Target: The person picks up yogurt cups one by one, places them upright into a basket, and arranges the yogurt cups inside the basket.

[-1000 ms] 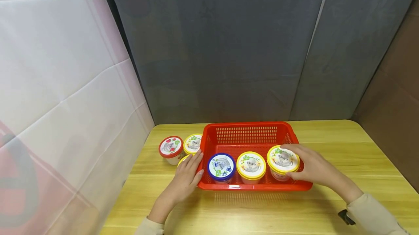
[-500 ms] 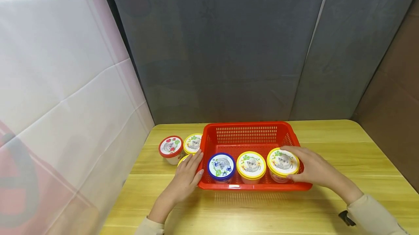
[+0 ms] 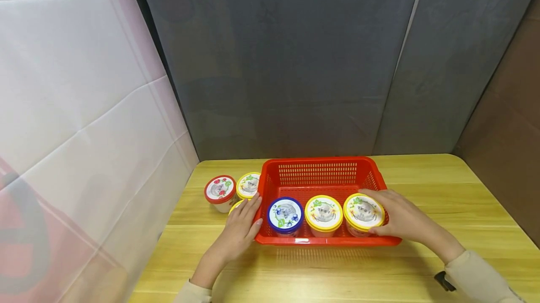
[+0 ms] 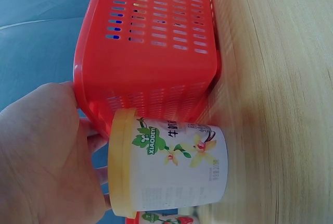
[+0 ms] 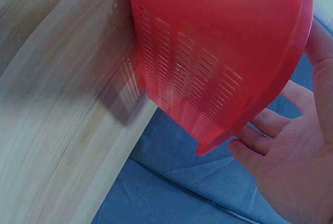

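Observation:
A red plastic basket (image 3: 318,164) sits on the table, holding a blue-lidded cup (image 3: 285,214) and a yellow-lidded cup (image 3: 323,213) in a row. At the right end of that row, my right hand (image 3: 401,214) grips another yellow-lidded cup (image 3: 363,211) by its lid, thumb in front and fingers behind. My left hand (image 3: 239,228) rests with straight fingers at the basket's left rim. Beneath it stands a yellow-lidded vanilla-flower cup (image 4: 177,166), upright and close against the basket wall. The right wrist view shows the fingers beyond the basket's rim (image 5: 296,31); the cup is hidden there.
Left of the basket stand a red-lidded cup (image 3: 220,190) and a yellow-lidded cup (image 3: 249,185), partly behind the basket's rim. The wooden table (image 3: 329,275) meets a grey cloth wall (image 3: 274,82) at the back and a white one (image 3: 97,106) at left.
My right hand has lowered the yellow-lidded cup into the basket's right end and shifted slightly left with it. The left hand stays in place.

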The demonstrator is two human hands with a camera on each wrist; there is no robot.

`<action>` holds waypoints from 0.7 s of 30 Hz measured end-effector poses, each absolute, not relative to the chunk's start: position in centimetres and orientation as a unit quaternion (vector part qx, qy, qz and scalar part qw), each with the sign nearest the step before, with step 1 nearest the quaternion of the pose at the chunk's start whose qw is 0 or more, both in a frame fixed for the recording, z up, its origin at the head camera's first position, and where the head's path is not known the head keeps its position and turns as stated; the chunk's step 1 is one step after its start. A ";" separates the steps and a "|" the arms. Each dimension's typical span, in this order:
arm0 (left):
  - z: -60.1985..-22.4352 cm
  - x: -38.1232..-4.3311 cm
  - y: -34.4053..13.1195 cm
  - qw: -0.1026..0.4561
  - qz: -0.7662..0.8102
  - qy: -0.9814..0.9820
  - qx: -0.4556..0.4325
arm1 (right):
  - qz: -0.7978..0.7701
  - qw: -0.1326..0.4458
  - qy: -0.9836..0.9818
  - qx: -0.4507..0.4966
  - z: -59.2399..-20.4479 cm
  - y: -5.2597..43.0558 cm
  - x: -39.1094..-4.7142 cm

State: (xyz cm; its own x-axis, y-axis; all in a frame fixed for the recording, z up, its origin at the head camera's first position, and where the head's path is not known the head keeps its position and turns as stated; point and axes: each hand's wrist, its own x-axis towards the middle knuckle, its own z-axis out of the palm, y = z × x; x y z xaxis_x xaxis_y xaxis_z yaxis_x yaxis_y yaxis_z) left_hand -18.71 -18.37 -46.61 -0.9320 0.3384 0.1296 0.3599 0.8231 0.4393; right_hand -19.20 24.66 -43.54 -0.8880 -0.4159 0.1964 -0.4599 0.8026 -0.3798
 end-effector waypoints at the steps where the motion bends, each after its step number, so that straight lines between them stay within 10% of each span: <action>1: -46.6 -18.7 -18.4 0.024 -0.235 -0.954 -0.183 | 0.211 0.051 -0.948 0.232 -43.6 24.7 -19.2; 21: -46.5 -18.7 -18.4 0.025 -0.235 -0.954 -0.187 | 0.191 0.027 -0.955 0.224 -43.5 24.5 -19.2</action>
State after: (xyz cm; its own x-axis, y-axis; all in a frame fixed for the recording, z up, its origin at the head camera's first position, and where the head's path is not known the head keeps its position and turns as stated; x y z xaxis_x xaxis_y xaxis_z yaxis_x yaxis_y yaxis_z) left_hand -18.71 -18.36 -46.51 -0.9287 0.3451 0.1355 0.3686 0.8199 0.4380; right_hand -19.17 24.45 -43.52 -0.8978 -0.4182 0.1383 -0.4392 0.8260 -0.3532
